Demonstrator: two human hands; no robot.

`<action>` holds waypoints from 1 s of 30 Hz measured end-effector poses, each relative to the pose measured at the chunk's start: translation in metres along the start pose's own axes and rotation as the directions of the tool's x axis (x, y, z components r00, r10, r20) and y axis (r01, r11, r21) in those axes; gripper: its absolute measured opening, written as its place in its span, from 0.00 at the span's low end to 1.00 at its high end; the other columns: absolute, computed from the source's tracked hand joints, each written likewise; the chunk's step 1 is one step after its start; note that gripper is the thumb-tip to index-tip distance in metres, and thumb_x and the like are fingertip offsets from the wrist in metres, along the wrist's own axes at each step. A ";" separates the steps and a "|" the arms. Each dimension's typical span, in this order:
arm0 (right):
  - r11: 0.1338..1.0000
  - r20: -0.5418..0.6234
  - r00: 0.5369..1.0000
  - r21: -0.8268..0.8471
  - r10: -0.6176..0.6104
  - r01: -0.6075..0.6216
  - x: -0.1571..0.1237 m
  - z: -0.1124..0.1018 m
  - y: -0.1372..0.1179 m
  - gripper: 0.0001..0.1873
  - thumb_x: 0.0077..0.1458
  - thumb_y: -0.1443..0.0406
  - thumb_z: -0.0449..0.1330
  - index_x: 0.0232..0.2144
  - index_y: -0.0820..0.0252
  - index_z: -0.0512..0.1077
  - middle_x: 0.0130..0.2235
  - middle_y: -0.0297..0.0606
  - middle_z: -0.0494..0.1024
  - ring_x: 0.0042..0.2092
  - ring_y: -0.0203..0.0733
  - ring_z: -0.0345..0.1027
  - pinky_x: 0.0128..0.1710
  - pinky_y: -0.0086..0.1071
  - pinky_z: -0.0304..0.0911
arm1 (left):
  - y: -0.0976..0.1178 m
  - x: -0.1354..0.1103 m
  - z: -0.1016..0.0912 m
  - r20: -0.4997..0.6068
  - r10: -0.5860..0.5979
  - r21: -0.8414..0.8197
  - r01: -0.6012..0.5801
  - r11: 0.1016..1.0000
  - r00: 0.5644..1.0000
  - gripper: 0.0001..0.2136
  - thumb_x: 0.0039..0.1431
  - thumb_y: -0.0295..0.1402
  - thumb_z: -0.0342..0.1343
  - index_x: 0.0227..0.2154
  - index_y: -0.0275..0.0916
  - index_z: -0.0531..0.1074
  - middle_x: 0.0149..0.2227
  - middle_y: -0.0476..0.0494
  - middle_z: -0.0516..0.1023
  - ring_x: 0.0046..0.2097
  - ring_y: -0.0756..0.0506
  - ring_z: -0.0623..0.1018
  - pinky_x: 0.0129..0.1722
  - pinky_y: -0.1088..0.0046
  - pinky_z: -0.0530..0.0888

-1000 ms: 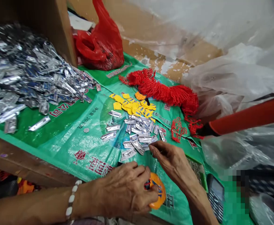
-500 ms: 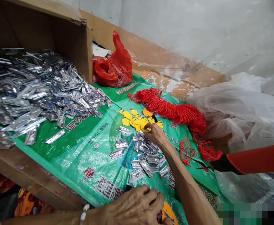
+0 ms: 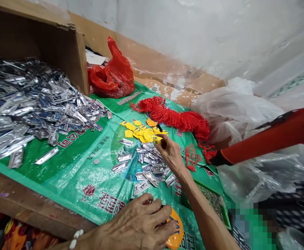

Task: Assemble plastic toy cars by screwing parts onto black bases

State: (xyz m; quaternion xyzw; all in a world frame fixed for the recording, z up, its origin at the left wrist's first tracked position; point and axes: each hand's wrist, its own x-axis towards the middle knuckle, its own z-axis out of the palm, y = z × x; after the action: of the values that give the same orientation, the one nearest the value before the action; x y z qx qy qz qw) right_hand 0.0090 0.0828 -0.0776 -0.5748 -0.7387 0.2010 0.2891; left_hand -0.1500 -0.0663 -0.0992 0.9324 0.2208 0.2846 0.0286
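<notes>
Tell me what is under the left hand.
Part of an orange object with blue lettering shows beyond the left hand. Most of the rest is covered by the hand, so its full shape cannot be seen.

Pale wall point(image 3: 206, 41) above patchy brown band point(image 3: 152, 64); scuffed wooden table edge point(image 3: 37, 205).

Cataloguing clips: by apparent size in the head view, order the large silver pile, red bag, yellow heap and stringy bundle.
Large silver pile
Red bag and stringy bundle: too alike to rank
Yellow heap

Near-left green sheet point(image 3: 70, 172) bare; yellow pieces point(image 3: 145, 134) block centre.
</notes>
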 end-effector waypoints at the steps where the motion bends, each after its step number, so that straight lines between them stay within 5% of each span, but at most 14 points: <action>1: 0.998 -0.023 1.000 0.059 0.011 -0.010 -0.013 -0.006 -0.006 0.15 0.60 0.60 0.61 0.47 0.60 0.74 0.36 0.36 0.78 0.36 0.38 0.72 0.39 0.35 0.70 | 0.001 0.000 -0.002 0.021 -0.013 -0.019 0.013 1.000 1.000 0.11 0.67 0.38 0.57 0.47 0.40 0.70 0.46 0.49 0.78 0.40 0.46 0.76 0.37 0.66 0.69; 6: 0.934 -0.103 0.975 0.321 0.198 -0.155 -0.098 -0.032 -0.027 0.15 0.55 0.55 0.62 0.36 0.61 0.77 0.33 0.38 0.80 0.31 0.37 0.71 0.30 0.31 0.67 | 0.002 -0.005 -0.005 0.076 -0.069 -0.141 0.080 0.987 0.995 0.12 0.68 0.33 0.53 0.53 0.43 0.68 0.53 0.46 0.76 0.46 0.44 0.76 0.42 0.65 0.70; 12: 0.828 -0.172 0.877 0.448 0.449 -0.337 -0.189 -0.047 -0.023 0.18 0.54 0.51 0.63 0.36 0.61 0.76 0.28 0.35 0.76 0.20 0.31 0.59 0.16 0.27 0.55 | -0.001 -0.011 -0.003 0.065 -0.053 -0.169 0.063 0.984 0.996 0.15 0.69 0.33 0.51 0.55 0.35 0.68 0.58 0.40 0.75 0.52 0.41 0.76 0.48 0.62 0.71; 16: 0.946 -0.179 0.932 0.129 0.316 -0.296 -0.219 -0.047 -0.003 0.13 0.60 0.56 0.59 0.35 0.57 0.79 0.31 0.38 0.78 0.29 0.39 0.71 0.25 0.30 0.65 | -0.002 -0.010 -0.006 0.048 -0.028 -0.133 0.035 0.990 0.998 0.14 0.69 0.34 0.51 0.54 0.37 0.70 0.57 0.40 0.76 0.51 0.40 0.76 0.48 0.61 0.70; 19: 0.969 -0.143 0.958 0.044 0.248 -0.244 -0.230 -0.040 0.011 0.14 0.60 0.57 0.58 0.30 0.55 0.80 0.31 0.39 0.78 0.35 0.42 0.74 0.33 0.33 0.69 | -0.001 -0.010 -0.009 0.053 -0.062 -0.099 0.067 0.993 0.997 0.13 0.68 0.33 0.52 0.53 0.40 0.71 0.57 0.39 0.75 0.52 0.39 0.76 0.49 0.58 0.69; 24: 0.969 -0.317 0.931 -0.104 0.179 -0.222 -0.244 -0.024 0.023 0.14 0.60 0.55 0.59 0.39 0.56 0.79 0.46 0.47 0.76 0.50 0.52 0.69 0.48 0.46 0.67 | 0.003 -0.011 -0.015 0.098 -0.112 -0.066 0.119 0.991 0.989 0.16 0.65 0.33 0.53 0.55 0.42 0.71 0.59 0.35 0.70 0.55 0.35 0.73 0.51 0.53 0.68; 30: 0.949 -0.393 0.919 -0.276 0.036 -0.155 -0.258 -0.010 0.019 0.13 0.62 0.55 0.59 0.38 0.58 0.73 0.41 0.45 0.76 0.44 0.49 0.67 0.44 0.43 0.65 | 0.001 -0.011 -0.019 0.183 -0.085 -0.114 0.107 0.988 0.979 0.18 0.64 0.30 0.53 0.57 0.40 0.68 0.56 0.35 0.70 0.54 0.38 0.71 0.52 0.57 0.69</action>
State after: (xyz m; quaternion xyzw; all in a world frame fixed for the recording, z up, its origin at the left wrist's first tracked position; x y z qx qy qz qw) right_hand 0.0740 -0.1617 -0.1331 -0.6760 -0.6606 -0.0162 0.3263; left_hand -0.1675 -0.0734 -0.0888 0.9388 0.2441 0.2118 0.1195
